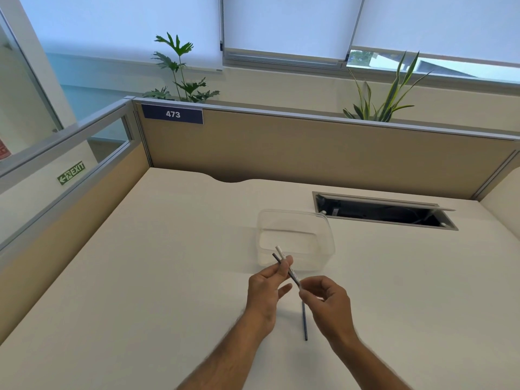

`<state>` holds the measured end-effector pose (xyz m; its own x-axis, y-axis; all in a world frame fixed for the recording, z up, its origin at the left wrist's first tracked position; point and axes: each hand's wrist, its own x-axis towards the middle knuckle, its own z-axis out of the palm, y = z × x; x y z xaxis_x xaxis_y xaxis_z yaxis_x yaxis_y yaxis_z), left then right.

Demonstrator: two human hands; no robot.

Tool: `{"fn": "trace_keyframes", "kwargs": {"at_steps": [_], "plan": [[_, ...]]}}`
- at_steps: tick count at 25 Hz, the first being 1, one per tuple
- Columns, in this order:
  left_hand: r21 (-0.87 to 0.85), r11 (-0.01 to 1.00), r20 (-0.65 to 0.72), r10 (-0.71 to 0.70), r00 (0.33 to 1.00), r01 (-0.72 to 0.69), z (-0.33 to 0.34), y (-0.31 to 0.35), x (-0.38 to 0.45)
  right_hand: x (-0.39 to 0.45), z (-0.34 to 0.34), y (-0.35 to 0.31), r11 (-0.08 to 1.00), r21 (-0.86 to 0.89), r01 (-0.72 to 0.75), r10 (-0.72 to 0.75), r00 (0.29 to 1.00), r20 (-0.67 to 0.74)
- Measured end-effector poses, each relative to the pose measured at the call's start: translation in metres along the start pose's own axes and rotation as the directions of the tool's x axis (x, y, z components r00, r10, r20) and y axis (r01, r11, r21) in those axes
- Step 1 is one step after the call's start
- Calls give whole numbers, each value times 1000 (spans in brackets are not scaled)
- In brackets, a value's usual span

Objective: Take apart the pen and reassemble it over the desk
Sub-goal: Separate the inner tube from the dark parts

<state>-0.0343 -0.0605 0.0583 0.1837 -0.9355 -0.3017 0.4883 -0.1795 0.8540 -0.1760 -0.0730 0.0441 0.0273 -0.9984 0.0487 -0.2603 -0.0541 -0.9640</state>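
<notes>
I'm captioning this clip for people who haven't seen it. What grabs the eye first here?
Two bare hands meet low in the middle over the pale desk: the left hand and right hand hold thin pen parts between them. A dark slim piece lies on the desk just below the hands. Right behind them sits an empty clear plastic container.

My left hand (267, 288) covers the middle of the two thin pen pieces (284, 266), so where one ends and the other begins cannot be told. My right hand (326, 302) hides the top of the dark rod (305, 325) lying on the desk (168, 277). Both forearms run off the bottom edge. The print on the white piece is too small to read.
</notes>
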Motion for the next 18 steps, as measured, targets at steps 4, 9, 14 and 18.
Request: {"fn": "trace_keyframes", "kwargs": {"at_steps": [4,9,14,18], "plan": [[64,995,-46,74,996,-71,5,0,0,1,4,-14,900,-304,312,-333,943,-18],[120,982,27,146,989,-148,7,-1,-2,11,12,-27,774,-438,456,-484,873,54],[282,919,11,284,959,-275,-5,0,5,26,10,-28,827,-369,425,-443,896,38],[483,806,-85,432,898,-342,-17,-2,15,56,1,-32,730,-515,449,-471,877,96]]}}
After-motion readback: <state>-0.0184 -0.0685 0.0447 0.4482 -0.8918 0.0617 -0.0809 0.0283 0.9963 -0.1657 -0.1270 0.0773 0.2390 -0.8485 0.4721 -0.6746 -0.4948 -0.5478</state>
